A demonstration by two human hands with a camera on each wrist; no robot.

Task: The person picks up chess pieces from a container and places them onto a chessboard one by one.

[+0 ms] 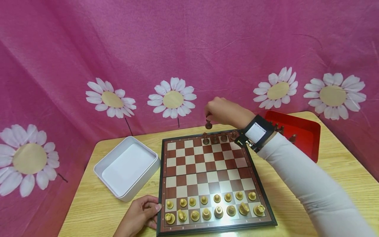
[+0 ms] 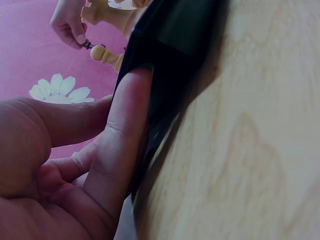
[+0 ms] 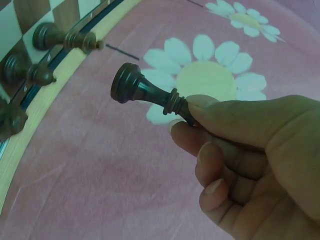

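My right hand [image 1: 220,112] pinches a dark chess piece [image 3: 142,90] by its top, between thumb and fingers; the head is hidden, so its kind is unclear. Its base hangs free above the far edge of the chessboard [image 1: 207,168]. Several dark pieces stand on the back row, among them a dark king [image 3: 65,39] with a pointed top. At the board's near left side my left hand [image 1: 140,214] holds the edge, thumb at the top of the rim and fingers [image 2: 122,120] against the side. Two rows of light pieces, including a light pawn [image 1: 217,198], line the near end.
A red tray [image 1: 315,138] with several dark pawns stands at the right, partly behind my right forearm. Left of the board sits a white tray [image 1: 130,164]. A pink flowered curtain [image 1: 189,49] hangs behind the wooden table [image 1: 83,197].
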